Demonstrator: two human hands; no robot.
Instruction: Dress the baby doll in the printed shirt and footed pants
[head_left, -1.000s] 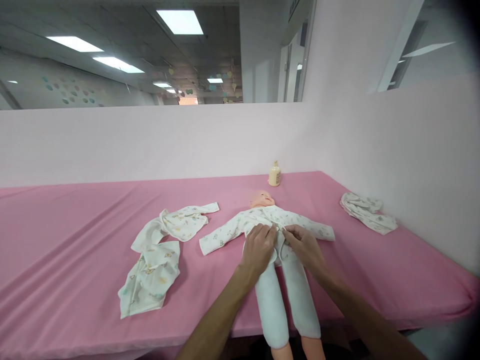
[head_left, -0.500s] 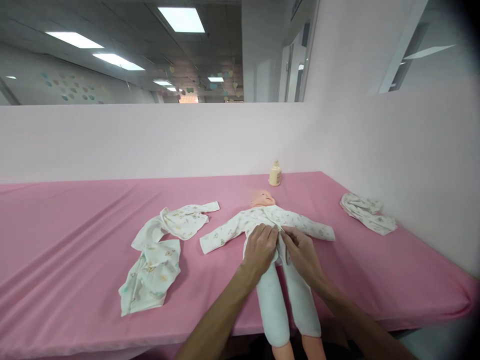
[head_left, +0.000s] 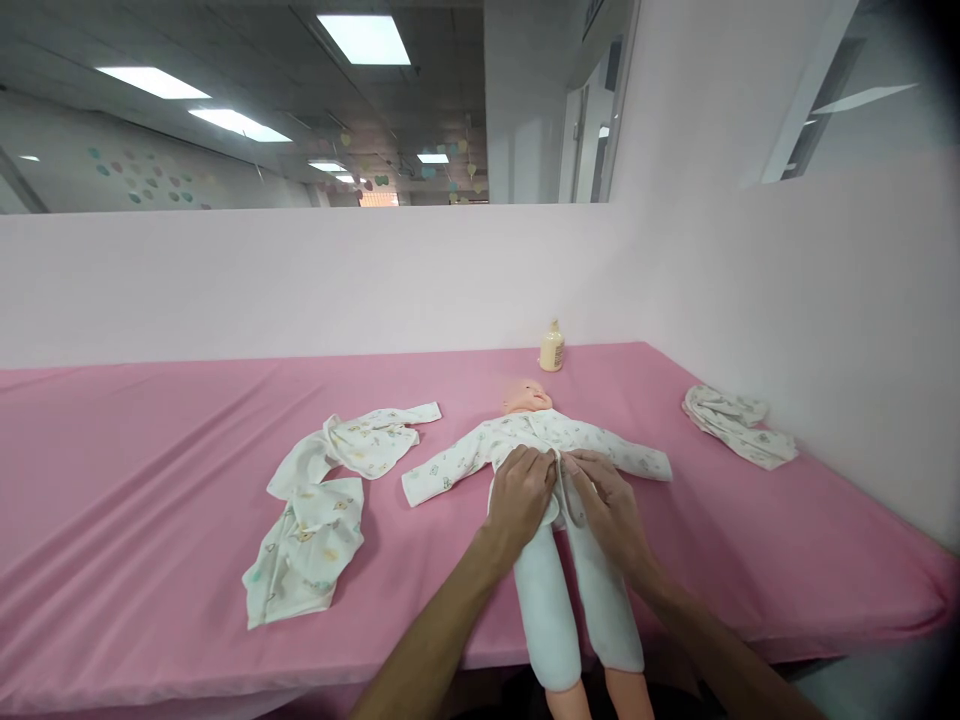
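A baby doll lies on its back, head toward the wall, its feet end past the near table edge. It wears a white printed baby shirt with both sleeves spread out. Pale, thick-looking fabric covers its legs. Over the doll's belly, my left hand is closed on the shirt's front edge. My right hand, just beside it, pinches the same shirt front with thumb and fingers. The fingertips nearly meet, and what exactly lies between them is partly hidden.
Crumpled white printed baby clothes lie to the left on the pink sheet. A folded printed garment rests by the right wall. Behind the doll's head stands a cream pump bottle. A mirror-like pane spans the wall above.
My right fingers have shifted slightly at the shirt front. Both hands otherwise stay over the doll's belly, and the view has moved a little.
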